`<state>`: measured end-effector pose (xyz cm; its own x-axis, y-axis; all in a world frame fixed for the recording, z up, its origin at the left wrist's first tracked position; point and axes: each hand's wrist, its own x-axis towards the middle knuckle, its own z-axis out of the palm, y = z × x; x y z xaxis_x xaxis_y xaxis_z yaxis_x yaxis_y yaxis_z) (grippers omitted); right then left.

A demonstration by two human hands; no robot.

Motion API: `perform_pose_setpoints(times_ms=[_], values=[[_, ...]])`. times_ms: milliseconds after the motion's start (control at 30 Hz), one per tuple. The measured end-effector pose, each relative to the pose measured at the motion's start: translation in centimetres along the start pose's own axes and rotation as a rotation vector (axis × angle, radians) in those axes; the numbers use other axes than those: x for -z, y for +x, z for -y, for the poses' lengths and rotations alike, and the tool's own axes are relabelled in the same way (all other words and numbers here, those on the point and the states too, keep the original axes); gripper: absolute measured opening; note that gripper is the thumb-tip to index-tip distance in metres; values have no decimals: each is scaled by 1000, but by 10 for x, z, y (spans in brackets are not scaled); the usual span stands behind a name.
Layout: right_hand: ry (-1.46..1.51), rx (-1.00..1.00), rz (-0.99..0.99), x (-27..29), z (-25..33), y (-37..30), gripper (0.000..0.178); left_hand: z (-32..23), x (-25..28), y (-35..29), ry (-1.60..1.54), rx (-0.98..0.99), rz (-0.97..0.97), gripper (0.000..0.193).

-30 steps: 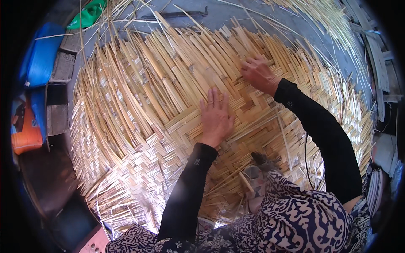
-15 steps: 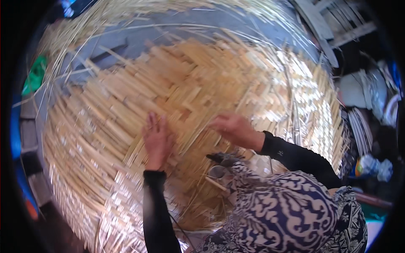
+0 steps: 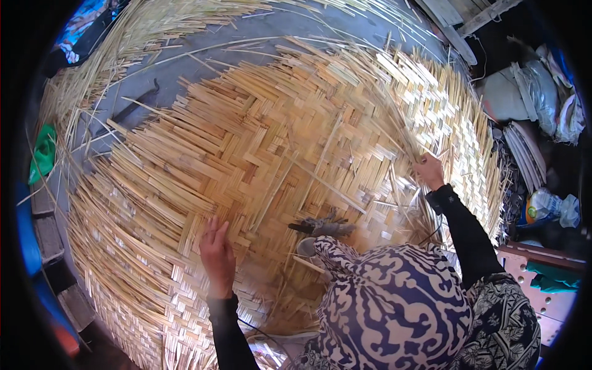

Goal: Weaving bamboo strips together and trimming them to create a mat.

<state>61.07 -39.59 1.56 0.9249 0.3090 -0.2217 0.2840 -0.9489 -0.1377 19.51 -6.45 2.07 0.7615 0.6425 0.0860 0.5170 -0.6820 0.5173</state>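
The woven bamboo mat spreads out on the floor ahead of me and under my knees, a broad herringbone sheet with loose strip ends bristling at its far and right edges. My left hand lies flat on the weave close in front of me, fingers together and pointing away, pressing down and holding nothing. My right hand is reached out to the right, and its grip is closed around a loose bamboo strip near that strip's lower end. From there the strip runs up and to the left, away from me, slanting across the mat's diagonal weave toward the far edge. So the strip lies wholly on my right side, well apart from my left hand, and only the right one is on it. Between my hands, just beside my knee, a dark tool rests on the mat, nearer my right arm than my left.
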Motion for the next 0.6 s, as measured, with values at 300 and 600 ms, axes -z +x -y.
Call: perform_pose_setpoints(times_ms=[300, 600], values=[[10, 245, -273, 66, 67, -4, 27, -5, 6, -12, -23, 12, 14, 37], [296, 799, 280, -7, 158, -50, 22, -19, 4, -10, 69, 94, -16, 16]])
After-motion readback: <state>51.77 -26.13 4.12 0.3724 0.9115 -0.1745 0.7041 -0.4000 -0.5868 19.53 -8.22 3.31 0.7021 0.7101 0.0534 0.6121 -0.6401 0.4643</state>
